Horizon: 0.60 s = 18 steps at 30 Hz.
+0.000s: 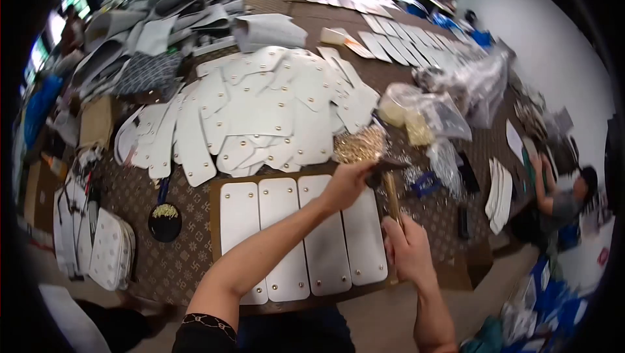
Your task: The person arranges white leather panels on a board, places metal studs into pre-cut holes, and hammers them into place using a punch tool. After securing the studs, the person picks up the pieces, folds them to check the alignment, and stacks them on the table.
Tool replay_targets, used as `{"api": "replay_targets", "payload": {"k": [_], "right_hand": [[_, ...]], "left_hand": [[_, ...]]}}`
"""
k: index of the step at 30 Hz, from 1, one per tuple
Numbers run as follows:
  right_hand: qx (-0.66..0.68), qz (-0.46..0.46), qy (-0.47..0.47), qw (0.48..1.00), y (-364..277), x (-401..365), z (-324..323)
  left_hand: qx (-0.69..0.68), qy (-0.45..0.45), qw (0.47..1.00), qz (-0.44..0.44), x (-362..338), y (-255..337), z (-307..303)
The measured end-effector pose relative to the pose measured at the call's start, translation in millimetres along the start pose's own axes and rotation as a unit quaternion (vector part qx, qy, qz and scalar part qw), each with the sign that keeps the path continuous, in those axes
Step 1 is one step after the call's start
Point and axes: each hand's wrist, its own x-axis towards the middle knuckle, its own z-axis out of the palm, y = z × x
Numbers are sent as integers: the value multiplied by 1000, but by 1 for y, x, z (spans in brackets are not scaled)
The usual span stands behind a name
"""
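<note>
My right hand (410,249) is wrapped round the wooden handle of a hammer (392,195), whose dark head is at the top, beside my left hand. My left hand (350,182) reaches over the white panels with its fingers closed near the hammer head; what they hold, if anything, is hidden. Just behind it lies a heap of small gold-coloured pieces (359,144). Four long white panels (280,228) lie side by side on a brown board (215,226), with metal studs near their ends. My left forearm crosses them.
A large pile of studded white pieces (254,102) rises behind the panels. A black pan (165,223) of small pieces stands left. Plastic bags (439,115) and a blue object (424,185) lie right. Another person (566,200) sits at the right edge.
</note>
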Motion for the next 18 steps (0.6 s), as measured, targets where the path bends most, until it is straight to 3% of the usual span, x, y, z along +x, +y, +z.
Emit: {"api": "replay_targets", "payload": {"k": [1, 2, 3, 5, 9, 11, 13, 16, 18], "right_hand": [[75, -10, 8, 997, -14, -4, 2], [159, 11, 19, 987, -16, -25, 11], [194, -28, 32, 980, -9, -32, 17], [285, -68, 5, 956, -4, -44, 20], [298, -94, -25, 950, 7, -75, 36], [304, -80, -62, 947, 14, -90, 46], [311, -68, -94, 943, 20, -100, 57], [262, -23, -160, 951, 21, -111, 74], [226, -39, -186, 955, 25, -116, 82]], "left_hand": [[-37, 41, 994, 98, 4, -6, 4], [-53, 17, 998, 39, -7, -4, 7], [-64, -3, 998, -3, 1, 0, -3], [-56, 8, 998, -26, -5, 22, -16], [-66, 55, 995, -52, -50, 51, -66], [1, 94, 994, -59, -96, 96, -112], [-42, 173, 982, -58, -153, 116, -141], [20, 193, 970, -146, -247, 154, -171], [30, 220, 957, -189, -287, 165, -172]]}}
